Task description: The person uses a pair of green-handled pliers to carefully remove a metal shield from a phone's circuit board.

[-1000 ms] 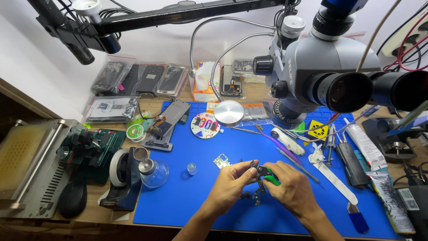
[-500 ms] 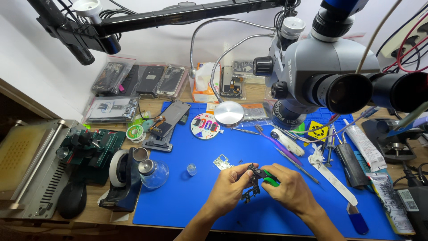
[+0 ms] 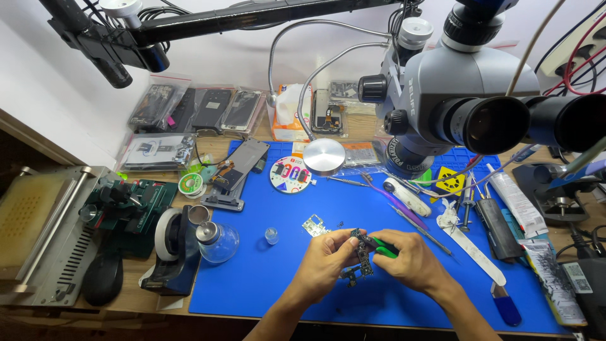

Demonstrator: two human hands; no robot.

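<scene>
Over the blue work mat [image 3: 265, 284], my left hand [image 3: 325, 260] pinches a small dark circuit board [image 3: 362, 252] by its edge. My right hand [image 3: 410, 260] grips a green-handled tool [image 3: 382, 246] whose tip meets the board's top. A second small circuit piece [image 3: 314, 225] lies on the mat just beyond my left hand. Both hands are close together near the mat's front middle.
A grey microscope [image 3: 467, 95] hangs over the right. Tweezers, tubes and a blue-handled spatula [image 3: 483, 268] lie at right. A glass bottle [image 3: 218, 241], tape dispenser [image 3: 173, 252], small cap [image 3: 271, 236], disassembled phone [image 3: 237, 172] and round disc [image 3: 291, 175] sit at left and back.
My hands have stayed in place; the board has turned slightly between my fingers, and the green tool remains against it.
</scene>
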